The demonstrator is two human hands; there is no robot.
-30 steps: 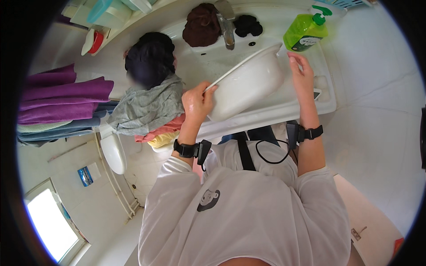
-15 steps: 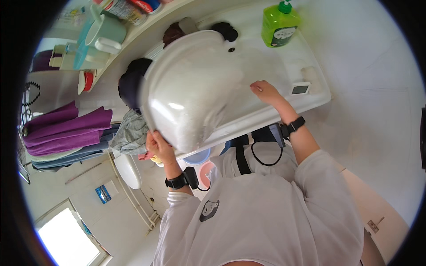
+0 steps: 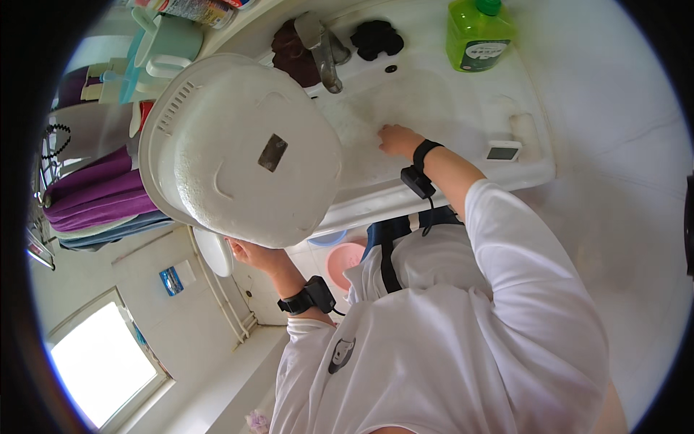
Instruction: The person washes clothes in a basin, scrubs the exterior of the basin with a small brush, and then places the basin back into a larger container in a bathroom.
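My left hand grips the lower rim of a white plastic basin, its fingers partly hidden by it. The basin is raised and tilted on its side, its underside towards me, with a dark rectangular patch and wet, foamy marks on it. It is above the left part of the white sink. Inside the sink, my right hand is apart from the basin, its fingers curled; whether anything is in them is hidden. Beyond the hands, a metal faucet leans over the sink, between a brown cloth and a black cloth.
A green pump bottle stands at the far right of the sink. A small white device with a dark screen lies on the right ledge. A shelf with a pale green jug and purple towels are on the left. A pink basin is below.
The white basin has swung left and turned so its underside shows, uncovering the faucet. My right hand has moved left within the sink. My left hand still grips the rim.
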